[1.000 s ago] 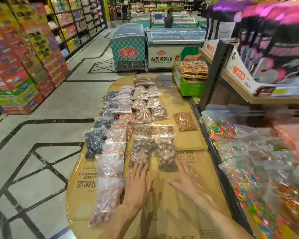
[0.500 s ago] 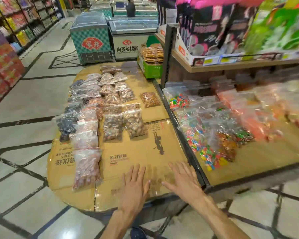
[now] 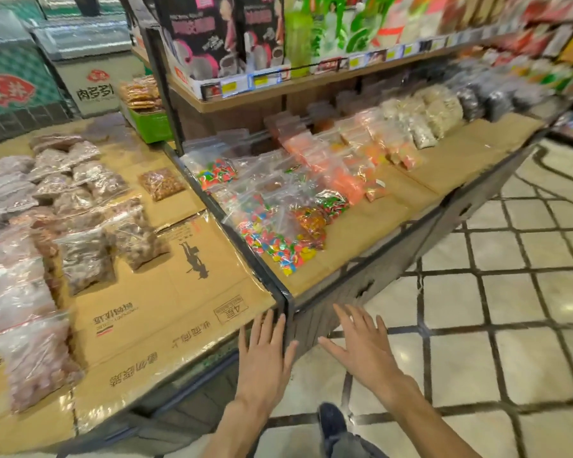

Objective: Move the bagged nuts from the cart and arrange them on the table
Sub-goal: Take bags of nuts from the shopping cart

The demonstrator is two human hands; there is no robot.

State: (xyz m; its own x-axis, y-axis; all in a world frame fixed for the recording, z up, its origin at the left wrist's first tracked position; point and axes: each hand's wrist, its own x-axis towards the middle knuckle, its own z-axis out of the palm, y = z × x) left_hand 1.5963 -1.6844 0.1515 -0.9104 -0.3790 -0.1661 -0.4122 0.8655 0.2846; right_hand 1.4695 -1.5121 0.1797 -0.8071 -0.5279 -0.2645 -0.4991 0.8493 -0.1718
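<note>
While the cardboard-covered tabletop (image 3: 166, 302) already carries rows of bagged nuts (image 3: 86, 259), the cart is out of view, so you must turn to find it. Your left hand (image 3: 265, 355) and right hand (image 3: 361, 352) hover flat, fingers spread, holding nothing. Swinging round fast, you could snag the nearest bag (image 3: 37, 361) overhanging the edge.

- A wooden display shelf (image 3: 420, 196) lined with cardboard runs across the right half of the view.
- Clear bags of colourful candy (image 3: 275, 239) lie at the shelf's near left end.
- Bags of orange snacks (image 3: 341, 173) sit farther along the shelf, then pale puffed ones (image 3: 434, 110).
- Pink-and-black boxes (image 3: 212, 38) stand on the upper tier above the shelf.
- A green crate (image 3: 149, 123) sits left of the shelf, beside a chest freezer (image 3: 90, 71).
- Tiled floor (image 3: 510, 325) spreads below the shelf.
</note>
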